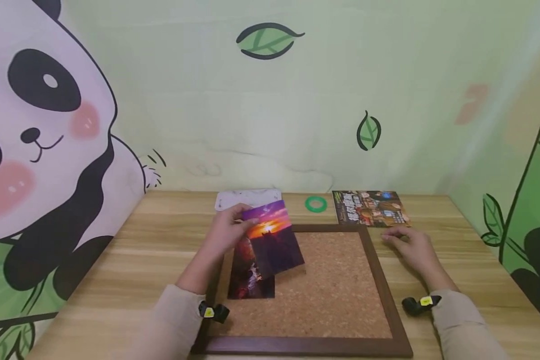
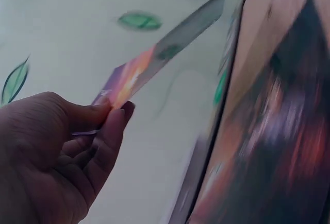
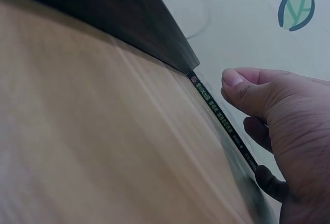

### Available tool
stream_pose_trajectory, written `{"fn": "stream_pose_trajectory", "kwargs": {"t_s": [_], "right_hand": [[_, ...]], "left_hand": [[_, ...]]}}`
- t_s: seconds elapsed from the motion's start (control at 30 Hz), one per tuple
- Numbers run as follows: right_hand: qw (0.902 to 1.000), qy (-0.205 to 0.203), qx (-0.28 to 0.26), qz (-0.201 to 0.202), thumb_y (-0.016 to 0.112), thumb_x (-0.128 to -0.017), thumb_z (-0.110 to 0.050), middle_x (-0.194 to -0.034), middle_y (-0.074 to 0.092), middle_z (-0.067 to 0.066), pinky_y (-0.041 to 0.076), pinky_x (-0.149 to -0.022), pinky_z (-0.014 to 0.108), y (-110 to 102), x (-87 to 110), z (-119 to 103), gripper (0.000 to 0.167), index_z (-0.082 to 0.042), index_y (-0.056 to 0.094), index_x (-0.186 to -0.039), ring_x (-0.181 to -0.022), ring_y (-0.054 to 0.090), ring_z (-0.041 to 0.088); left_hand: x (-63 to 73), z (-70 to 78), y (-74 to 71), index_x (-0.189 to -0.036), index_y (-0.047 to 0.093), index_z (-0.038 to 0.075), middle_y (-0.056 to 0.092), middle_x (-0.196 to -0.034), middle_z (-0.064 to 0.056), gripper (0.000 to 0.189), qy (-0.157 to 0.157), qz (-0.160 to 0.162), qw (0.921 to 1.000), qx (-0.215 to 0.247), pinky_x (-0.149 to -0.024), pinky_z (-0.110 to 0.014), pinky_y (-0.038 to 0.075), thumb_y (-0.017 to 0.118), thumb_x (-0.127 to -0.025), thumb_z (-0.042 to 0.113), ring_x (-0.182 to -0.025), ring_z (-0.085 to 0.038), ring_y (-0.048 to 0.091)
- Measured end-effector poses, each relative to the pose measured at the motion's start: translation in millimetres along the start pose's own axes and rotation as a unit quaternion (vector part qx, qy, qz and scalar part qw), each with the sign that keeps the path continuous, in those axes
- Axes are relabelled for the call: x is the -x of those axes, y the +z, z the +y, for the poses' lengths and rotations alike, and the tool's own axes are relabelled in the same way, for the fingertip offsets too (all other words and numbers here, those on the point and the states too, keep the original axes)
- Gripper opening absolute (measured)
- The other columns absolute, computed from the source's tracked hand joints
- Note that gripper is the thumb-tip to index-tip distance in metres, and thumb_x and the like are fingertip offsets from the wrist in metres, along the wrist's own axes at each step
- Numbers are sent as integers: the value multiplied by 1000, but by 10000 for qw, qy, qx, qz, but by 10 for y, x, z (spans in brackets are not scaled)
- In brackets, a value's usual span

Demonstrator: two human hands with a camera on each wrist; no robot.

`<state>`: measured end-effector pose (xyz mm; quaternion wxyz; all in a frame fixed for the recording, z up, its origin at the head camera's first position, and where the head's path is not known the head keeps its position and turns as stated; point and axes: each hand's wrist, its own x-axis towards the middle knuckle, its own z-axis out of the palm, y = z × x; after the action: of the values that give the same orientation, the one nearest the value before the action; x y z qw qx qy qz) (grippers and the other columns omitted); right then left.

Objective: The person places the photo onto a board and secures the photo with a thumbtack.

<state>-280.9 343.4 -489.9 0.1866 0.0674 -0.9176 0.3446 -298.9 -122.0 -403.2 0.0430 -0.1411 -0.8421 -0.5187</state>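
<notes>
A sunset photo print (image 1: pixel 276 237) with a purple and orange sky is pinched by one edge in my left hand (image 1: pixel 227 227), thumb in front and fingers behind. It is held tilted over the left part of a brown-framed cork board (image 1: pixel 337 280). A second, dark photo print (image 1: pixel 251 280) lies on the cork, partly covered by the held one in the head view. My right hand (image 1: pixel 411 247) is beside the board's right frame, just in front of a printed book (image 1: pixel 371 207). Its fingers are loosely bent, thumb near the index fingertip, nothing visible between them.
At the back of the wooden table (image 1: pixel 117 280) lies a green tape roll (image 1: pixel 316 204), left of the book. A white patterned flat object (image 1: pixel 234 199) is behind my left hand. A pale green wall with painted leaves and a panda (image 1: pixel 49 125) bounds the table.
</notes>
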Motion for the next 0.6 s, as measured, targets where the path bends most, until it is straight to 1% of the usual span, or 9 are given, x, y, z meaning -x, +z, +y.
{"fn": "stream_pose_trajectory", "kwargs": {"t_s": [0.1,0.13,0.2,0.27,0.37,0.47,0.57,0.6], "right_hand": [[10000,-73,-31,56,70,-96,-22,-98,75,8,49,-75,37,5,-10,2,13,-10,77,-97,-91,66,24],[9999,-95,-58,68,71,-96,-21,-97,75,8,49,-74,35,11,-14,1,13,-10,77,-97,-90,65,22],[9998,-106,-145,45,71,-95,-20,-96,75,7,49,-73,30,26,-13,-11,11,-11,77,-97,-89,65,20],[9998,-100,-160,31,71,-95,-21,-96,75,5,49,-72,28,43,-12,-15,12,-11,78,-96,-89,65,18],[9999,-32,-124,15,70,-96,-23,-97,75,4,49,-72,28,47,-7,-16,12,-13,78,-97,-89,65,17],[9999,-5,-113,25,70,-97,-25,-98,75,4,49,-72,26,28,-8,-9,13,-14,78,-98,-90,65,16],[9999,69,-145,28,69,-97,-26,-100,75,5,48,-72,24,-3,-7,5,15,-14,78,-99,-92,65,17],[9998,96,-152,36,68,-98,-27,-100,75,5,47,-72,24,-16,-5,9,16,-14,77,-100,-93,65,18]], "left_hand": [[-56,63,282,-120,67,6,70,-91,-12,30,-6,-487,9984,-292,-59,-47,57,73,-93,16,-60,-31,67],[-72,75,355,-123,66,7,69,-89,-11,32,-93,-661,9973,-298,-57,-48,56,73,-94,16,-57,-33,67],[-83,69,484,-124,65,8,67,-87,-10,31,-170,-804,9955,-471,-55,-45,56,72,-94,16,-57,-33,67],[-76,18,579,-126,64,9,67,-89,-10,32,-169,-909,9939,-605,-52,-40,56,71,-95,17,-55,-29,67],[-43,-79,676,-128,63,10,68,-95,-11,31,-81,-891,9933,-725,-50,-33,54,67,-98,16,-53,-22,66],[-23,-143,711,-133,62,10,68,-98,-12,35,-2,-864,9934,-761,-51,-31,54,66,-98,13,-52,-18,65],[-25,-166,735,-132,62,11,67,-99,-11,35,-4,-922,9923,-830,-55,-31,55,67,-97,13,-56,-17,65],[-33,-170,745,-131,62,12,67,-101,-10,35,26,-936,9912,-939,-58,-31,55,68,-97,13,-61,-15,65]]}}
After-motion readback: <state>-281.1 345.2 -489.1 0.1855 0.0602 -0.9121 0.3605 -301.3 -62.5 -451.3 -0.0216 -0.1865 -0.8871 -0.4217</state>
